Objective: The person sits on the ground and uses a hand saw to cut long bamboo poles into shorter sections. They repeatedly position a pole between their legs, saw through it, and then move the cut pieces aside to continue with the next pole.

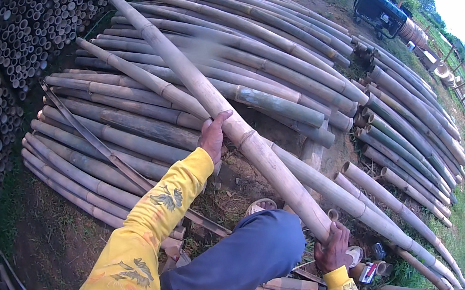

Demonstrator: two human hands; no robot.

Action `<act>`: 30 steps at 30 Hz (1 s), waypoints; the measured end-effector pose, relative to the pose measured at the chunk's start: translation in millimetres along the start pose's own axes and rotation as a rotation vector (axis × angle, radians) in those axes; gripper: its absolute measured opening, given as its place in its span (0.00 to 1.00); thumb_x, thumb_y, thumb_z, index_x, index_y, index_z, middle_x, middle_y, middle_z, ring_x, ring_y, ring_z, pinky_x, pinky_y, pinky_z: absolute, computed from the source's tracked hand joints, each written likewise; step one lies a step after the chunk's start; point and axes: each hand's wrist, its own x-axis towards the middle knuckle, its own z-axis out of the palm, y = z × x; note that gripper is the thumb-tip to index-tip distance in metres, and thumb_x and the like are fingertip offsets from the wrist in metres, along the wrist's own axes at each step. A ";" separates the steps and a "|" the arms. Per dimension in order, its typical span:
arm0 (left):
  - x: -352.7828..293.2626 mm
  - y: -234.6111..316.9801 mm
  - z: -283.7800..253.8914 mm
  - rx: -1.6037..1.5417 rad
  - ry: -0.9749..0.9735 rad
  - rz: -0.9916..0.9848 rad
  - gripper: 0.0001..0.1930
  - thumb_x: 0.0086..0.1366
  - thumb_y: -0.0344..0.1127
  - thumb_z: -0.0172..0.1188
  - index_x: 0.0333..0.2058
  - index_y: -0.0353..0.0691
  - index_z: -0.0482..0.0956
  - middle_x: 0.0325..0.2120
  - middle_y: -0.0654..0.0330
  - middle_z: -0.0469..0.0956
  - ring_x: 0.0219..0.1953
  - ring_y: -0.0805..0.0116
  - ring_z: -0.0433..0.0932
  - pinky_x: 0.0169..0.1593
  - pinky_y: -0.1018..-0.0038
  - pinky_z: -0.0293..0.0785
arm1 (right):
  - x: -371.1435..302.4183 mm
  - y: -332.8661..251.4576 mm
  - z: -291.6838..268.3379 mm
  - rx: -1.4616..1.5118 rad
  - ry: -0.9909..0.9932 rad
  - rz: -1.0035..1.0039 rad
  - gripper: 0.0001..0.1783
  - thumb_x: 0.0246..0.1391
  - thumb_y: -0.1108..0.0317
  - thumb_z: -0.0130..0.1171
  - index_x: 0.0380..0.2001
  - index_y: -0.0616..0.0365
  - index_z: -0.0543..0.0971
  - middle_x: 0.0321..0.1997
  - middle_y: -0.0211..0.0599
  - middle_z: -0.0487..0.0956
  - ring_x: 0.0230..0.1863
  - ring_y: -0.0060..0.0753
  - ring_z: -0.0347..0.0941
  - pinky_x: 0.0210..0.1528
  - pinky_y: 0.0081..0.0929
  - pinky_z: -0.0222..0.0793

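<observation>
A long, pale bamboo pole (216, 101) slants across the view from the upper left down toward my lower right. My left hand (214, 137) grips it from below near its middle, the thumb lying over its top. At the pole's near end my right hand (332, 249) is wrapped around it, fingers curled at the rim. Beneath the held pole, another bamboo pole (347, 202) runs in nearly the same direction. Both my forearms are in yellow printed sleeves. My bent knee in blue trousers (245, 259) is just under the held pole.
Rows of bamboo poles (118, 121) lie on the ground ahead and to the right. Stacked cut bamboo (35, 30) shows its round ends at the upper left. A split bamboo strip (93, 140) lies across the left row. A dark green machine (379, 10) stands at the upper right.
</observation>
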 end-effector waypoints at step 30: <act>-3.2 -57.5 -358.9 0.806 1.119 -0.195 0.41 0.57 0.46 0.73 0.57 0.23 0.61 0.56 0.28 0.73 0.56 0.37 0.77 0.63 0.56 0.73 | 125.4 18.1 68.1 0.416 -0.138 0.211 0.36 0.54 0.64 0.70 0.66 0.55 0.71 0.61 0.51 0.75 0.62 0.53 0.74 0.62 0.42 0.69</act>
